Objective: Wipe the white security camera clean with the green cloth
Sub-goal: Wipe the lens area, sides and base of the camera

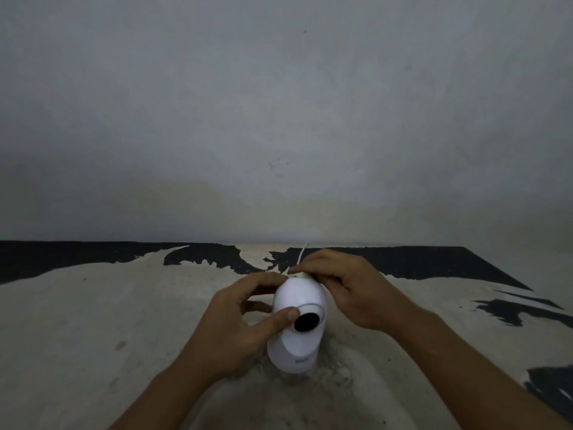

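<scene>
The white security camera (297, 324) stands upright on a worn surface, its black round lens (306, 322) facing me. My left hand (245, 324) grips its left side, the thumb resting beside the lens and the fingers curled behind the head. My right hand (344, 290) is closed over the top rear of the camera, pressing a small pale-green cloth (300, 275) against it; only a thin edge of the cloth shows under the fingers. A thin white cable (302, 254) runs from behind the camera toward the wall.
The worn table top (124, 321) is beige with peeling black patches (434, 259) along the back and right side. A plain grey wall (279, 119) rises directly behind it.
</scene>
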Motion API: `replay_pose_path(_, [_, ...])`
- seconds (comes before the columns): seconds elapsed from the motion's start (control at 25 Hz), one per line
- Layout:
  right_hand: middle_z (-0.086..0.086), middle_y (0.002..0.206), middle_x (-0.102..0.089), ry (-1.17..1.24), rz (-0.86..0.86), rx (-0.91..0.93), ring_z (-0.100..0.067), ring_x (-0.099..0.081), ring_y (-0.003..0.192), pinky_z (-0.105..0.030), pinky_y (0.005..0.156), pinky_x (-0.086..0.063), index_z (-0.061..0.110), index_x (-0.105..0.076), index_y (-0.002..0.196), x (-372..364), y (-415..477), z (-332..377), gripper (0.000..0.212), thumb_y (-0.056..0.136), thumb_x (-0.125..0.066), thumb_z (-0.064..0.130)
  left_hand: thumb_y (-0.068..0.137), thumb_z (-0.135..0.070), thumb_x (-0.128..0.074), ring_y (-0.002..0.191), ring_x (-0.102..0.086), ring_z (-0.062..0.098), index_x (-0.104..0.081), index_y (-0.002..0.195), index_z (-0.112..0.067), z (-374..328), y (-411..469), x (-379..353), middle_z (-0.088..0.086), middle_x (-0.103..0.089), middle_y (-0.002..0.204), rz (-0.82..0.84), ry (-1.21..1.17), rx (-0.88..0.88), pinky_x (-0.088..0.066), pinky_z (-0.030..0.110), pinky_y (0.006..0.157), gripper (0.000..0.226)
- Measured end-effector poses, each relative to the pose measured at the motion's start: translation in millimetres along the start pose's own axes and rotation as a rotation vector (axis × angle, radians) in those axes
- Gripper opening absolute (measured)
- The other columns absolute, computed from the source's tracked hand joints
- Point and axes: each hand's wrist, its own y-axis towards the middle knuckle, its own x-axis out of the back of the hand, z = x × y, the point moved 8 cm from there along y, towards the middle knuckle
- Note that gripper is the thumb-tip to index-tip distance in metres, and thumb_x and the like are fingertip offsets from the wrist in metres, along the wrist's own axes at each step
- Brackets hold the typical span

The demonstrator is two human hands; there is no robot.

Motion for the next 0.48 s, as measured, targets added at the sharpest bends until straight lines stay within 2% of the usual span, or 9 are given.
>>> replay_pose_path(0.08, [0.003,0.113,-0.061,-0.078,0.117,-0.049,-0.009,-0.054,0.101,-0.018,0.086,-0.042,0.023,-0.065,0.116,-1,7,-8,0.031,0.094,-0.048,0.008,0.068,-0.035,-0.073,0.099,-0.062,0.002,-0.062,0.107,-0.032,0,0,-1,-0.019,-0.066,0.107,0.006,-0.010,0.004,-0.053,0.015,0.075,0.040])
replay_pose_path(0.12, [0.002,0.113,-0.062,-0.100,0.121,-0.074,-0.009,-0.055,0.100,-0.020,0.086,-0.043,0.024,-0.065,0.116,2,9,-10,0.030,0.095,-0.050,0.008,0.069,-0.034,-0.073,0.099,-0.062,0.003,-0.062,0.107,-0.031,0,-1,-1,-0.017,-0.066,0.107,0.007,-0.012,0.004,-0.053,0.015,0.075,0.040])
replay_pose_path(0.24, [0.005,0.107,-0.070,0.078,-0.067,-0.111,-0.003,-0.062,0.097,-0.017,0.085,-0.048,0.021,-0.069,0.110,26,16,-4,0.026,0.091,-0.057,0.007,0.068,-0.032,-0.075,0.100,-0.063,0.006,-0.058,0.109,-0.028,5,-2,1,-0.010,-0.065,0.111,-0.001,-0.043,0.037,-0.055,0.022,0.079,0.046])
replay_pose_path(0.28, [0.005,0.106,-0.071,0.144,-0.068,-0.092,-0.003,-0.063,0.096,-0.016,0.085,-0.049,0.019,-0.071,0.106,27,18,2,0.025,0.090,-0.058,0.005,0.066,-0.032,-0.077,0.100,-0.064,0.008,-0.053,0.111,-0.027,9,-2,2,-0.010,-0.061,0.114,-0.013,-0.077,0.064,-0.056,0.025,0.080,0.051])
replay_pose_path(0.36, [0.007,0.104,-0.070,0.141,0.052,-0.066,-0.004,-0.063,0.096,-0.019,0.086,-0.050,0.018,-0.072,0.103,15,21,9,0.026,0.089,-0.058,0.001,0.063,-0.032,-0.081,0.100,-0.065,0.012,-0.044,0.114,-0.026,14,-2,4,-0.009,-0.053,0.120,-0.030,-0.127,0.098,-0.057,0.031,0.081,0.064])
replay_pose_path(0.48, [0.007,0.106,-0.069,0.039,0.243,-0.126,-0.005,-0.061,0.096,-0.025,0.088,-0.049,0.018,-0.071,0.106,-6,22,-6,0.028,0.090,-0.055,0.001,0.057,-0.039,-0.082,0.099,-0.065,0.015,-0.037,0.117,-0.029,16,-2,5,-0.011,-0.047,0.123,-0.032,-0.125,0.095,-0.058,0.033,0.080,0.075])
